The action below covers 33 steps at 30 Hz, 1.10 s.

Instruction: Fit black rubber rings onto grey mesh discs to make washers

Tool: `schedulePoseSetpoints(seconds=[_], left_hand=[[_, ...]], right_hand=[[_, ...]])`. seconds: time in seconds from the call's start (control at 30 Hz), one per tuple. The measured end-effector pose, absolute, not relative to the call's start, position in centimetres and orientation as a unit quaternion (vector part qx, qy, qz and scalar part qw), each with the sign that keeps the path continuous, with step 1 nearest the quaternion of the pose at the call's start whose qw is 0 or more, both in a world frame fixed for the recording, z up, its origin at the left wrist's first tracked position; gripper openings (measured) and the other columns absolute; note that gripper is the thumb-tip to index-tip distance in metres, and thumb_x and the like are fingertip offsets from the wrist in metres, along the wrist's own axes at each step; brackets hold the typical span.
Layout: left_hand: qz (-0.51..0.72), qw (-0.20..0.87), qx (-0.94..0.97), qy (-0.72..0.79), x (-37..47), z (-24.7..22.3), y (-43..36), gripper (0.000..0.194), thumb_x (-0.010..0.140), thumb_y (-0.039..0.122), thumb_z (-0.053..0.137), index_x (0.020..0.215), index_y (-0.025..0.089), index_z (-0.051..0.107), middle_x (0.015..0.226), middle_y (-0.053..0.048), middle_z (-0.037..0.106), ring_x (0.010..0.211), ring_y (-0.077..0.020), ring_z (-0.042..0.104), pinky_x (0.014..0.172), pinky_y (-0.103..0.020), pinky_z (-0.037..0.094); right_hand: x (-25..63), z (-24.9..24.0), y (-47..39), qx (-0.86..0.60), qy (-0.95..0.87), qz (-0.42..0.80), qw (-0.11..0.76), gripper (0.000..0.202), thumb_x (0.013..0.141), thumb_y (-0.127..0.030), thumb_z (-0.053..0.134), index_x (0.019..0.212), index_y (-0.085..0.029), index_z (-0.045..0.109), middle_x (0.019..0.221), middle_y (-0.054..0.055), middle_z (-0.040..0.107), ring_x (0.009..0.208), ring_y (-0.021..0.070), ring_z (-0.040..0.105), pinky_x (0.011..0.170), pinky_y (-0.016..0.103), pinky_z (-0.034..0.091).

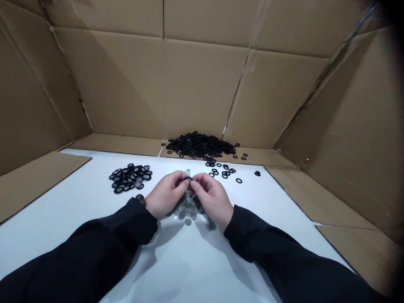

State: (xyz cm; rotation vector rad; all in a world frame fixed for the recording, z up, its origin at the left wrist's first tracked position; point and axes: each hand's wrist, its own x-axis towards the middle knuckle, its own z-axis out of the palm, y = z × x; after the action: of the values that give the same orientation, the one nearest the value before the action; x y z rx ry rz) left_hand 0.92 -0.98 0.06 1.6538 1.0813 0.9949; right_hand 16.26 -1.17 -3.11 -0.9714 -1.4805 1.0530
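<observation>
Left hand [166, 194] and right hand [213, 195] are pinching a black ring [188, 178]; disc-filled rings [130, 178] are seemingly lying finished, bare rings [198, 145] and loose discs [188, 211] waiting.

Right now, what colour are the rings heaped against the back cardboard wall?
The heaped rings are black, as the head view, the only one, shows.

Head view: no legible text, labels, brands, numbers or signs.
</observation>
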Motion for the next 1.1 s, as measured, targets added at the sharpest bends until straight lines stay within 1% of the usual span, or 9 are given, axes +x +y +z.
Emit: schedulePoseSetpoints(seconds=[0.17, 0.27, 0.4, 0.53, 0.7, 0.8, 0.87, 1.0, 1.1], left_hand=[[0.419, 0.472, 0.651, 0.422, 1.01, -0.22, -0.85, 0.011, 0.082, 0.028, 0.057, 0.080, 0.017, 0.055, 0.070, 0.001, 0.058, 0.061, -0.0109, 0.051, 0.055, -0.022, 0.042], [0.429, 0.492, 0.630, 0.421, 1.04, -0.31, -0.71, 0.010, 0.081, 0.027, 0.057, 0.080, 0.017, 0.054, 0.070, 0.002, 0.059, 0.059, -0.0103, 0.052, 0.056, -0.022, 0.042], [0.434, 0.501, 0.616, 0.426, 1.06, -0.30, -0.61, 0.012, 0.082, 0.029, 0.056, 0.078, 0.018, 0.053, 0.066, 0.003, 0.057, 0.054, -0.0090, 0.049, 0.050, -0.020, 0.038], [0.427, 0.485, 0.627, 0.435, 1.04, -0.17, -0.66, 0.014, 0.084, 0.031, 0.055, 0.078, 0.018, 0.053, 0.063, 0.003, 0.054, 0.052, -0.0088, 0.046, 0.047, -0.021, 0.036], [0.425, 0.418, 0.668, 0.445, 0.93, 0.19, -0.77, 0.013, 0.084, 0.028, 0.052, 0.077, 0.018, 0.054, 0.066, 0.001, 0.055, 0.056, -0.0108, 0.047, 0.051, -0.023, 0.039], [0.418, 0.370, 0.682, 0.473, 0.91, 0.29, -0.82, 0.010, 0.082, 0.026, 0.052, 0.075, 0.019, 0.052, 0.061, 0.004, 0.050, 0.053, -0.0104, 0.044, 0.049, -0.023, 0.035], [0.414, 0.356, 0.687, 0.480, 0.95, 0.23, -0.83, 0.007, 0.080, 0.024, 0.051, 0.075, 0.019, 0.051, 0.060, 0.005, 0.048, 0.051, -0.0101, 0.042, 0.049, -0.023, 0.034], [0.413, 0.381, 0.683, 0.467, 1.08, -0.08, -0.76, 0.005, 0.079, 0.022, 0.051, 0.075, 0.019, 0.052, 0.061, 0.005, 0.048, 0.052, -0.0099, 0.043, 0.051, -0.023, 0.034], [0.431, 0.413, 0.663, 0.452, 1.20, -0.28, -0.67, 0.006, 0.081, 0.024, 0.053, 0.078, 0.019, 0.052, 0.065, 0.004, 0.050, 0.057, -0.0103, 0.045, 0.055, -0.023, 0.037]], right_hand=[[15.96, -3.16, -1.04, -0.391, -0.578, 0.499, 0.513, 0.022, 0.085, -0.041, 0.062, 0.086, -0.020, 0.055, 0.074, -0.001, 0.059, 0.066, 0.0127, 0.057, 0.061, 0.025, 0.046], [15.82, -3.15, -1.05, -0.391, -0.571, 0.509, 0.512, 0.023, 0.084, -0.042, 0.063, 0.086, -0.020, 0.055, 0.073, -0.001, 0.059, 0.065, 0.0123, 0.056, 0.060, 0.025, 0.045], [15.70, -3.22, -1.27, -0.399, -0.575, 0.499, 0.511, 0.022, 0.085, -0.042, 0.061, 0.086, -0.020, 0.056, 0.073, -0.001, 0.060, 0.065, 0.0126, 0.056, 0.059, 0.025, 0.045], [15.66, -3.29, -1.55, -0.408, -0.584, 0.475, 0.517, 0.021, 0.088, -0.042, 0.058, 0.087, -0.021, 0.055, 0.074, -0.001, 0.059, 0.066, 0.0129, 0.056, 0.058, 0.024, 0.044], [15.67, -3.22, -1.51, -0.427, -0.590, 0.453, 0.515, 0.023, 0.088, -0.044, 0.057, 0.087, -0.021, 0.055, 0.071, -0.002, 0.057, 0.062, 0.0119, 0.052, 0.055, 0.023, 0.042], [15.59, -3.21, -1.54, -0.438, -0.615, 0.408, 0.514, 0.022, 0.088, -0.042, 0.056, 0.087, -0.020, 0.055, 0.072, -0.002, 0.055, 0.061, 0.0111, 0.049, 0.054, 0.022, 0.040], [15.52, -3.14, -1.63, -0.440, -0.620, 0.391, 0.520, 0.020, 0.088, -0.040, 0.057, 0.086, -0.020, 0.054, 0.073, -0.002, 0.054, 0.062, 0.0109, 0.047, 0.054, 0.022, 0.039], [15.43, -2.96, -1.76, -0.435, -0.610, 0.402, 0.527, 0.018, 0.088, -0.038, 0.057, 0.085, -0.020, 0.052, 0.072, -0.003, 0.052, 0.061, 0.0107, 0.046, 0.054, 0.022, 0.038], [15.38, -3.06, -1.76, -0.434, -0.603, 0.410, 0.529, 0.017, 0.088, -0.037, 0.056, 0.085, -0.021, 0.052, 0.073, -0.003, 0.052, 0.062, 0.0105, 0.045, 0.055, 0.023, 0.038]])
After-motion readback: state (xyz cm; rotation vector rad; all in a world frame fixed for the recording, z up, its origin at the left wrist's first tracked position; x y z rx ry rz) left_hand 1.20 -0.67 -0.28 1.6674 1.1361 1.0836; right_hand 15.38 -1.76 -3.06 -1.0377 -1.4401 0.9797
